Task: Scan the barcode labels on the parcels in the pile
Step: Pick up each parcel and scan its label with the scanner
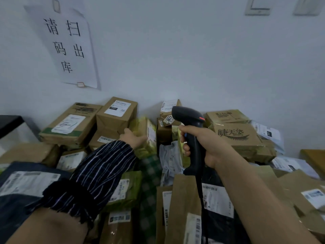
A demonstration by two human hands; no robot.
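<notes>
A pile of cardboard parcels and mailer bags with white barcode labels fills the lower half of the view against a white wall. My right hand point(202, 143) grips a black handheld barcode scanner point(190, 124) with a red mark on its head, held upright over the pile's middle. My left hand point(134, 138), in a dark striped sleeve, reaches to a yellow-green taped parcel point(147, 132) and holds its near side; the parcel is blurred. A tag reading 3617 point(169, 119) hangs on a small box just behind the scanner.
Brown boxes point(70, 124) stand stacked at the back left, and a box with printed characters point(235, 136) lies at the right. A paper sign point(68, 44) is taped to the wall. A dark table edge point(10, 122) shows at the far left. The scanner's cable point(202, 199) runs down over the parcels.
</notes>
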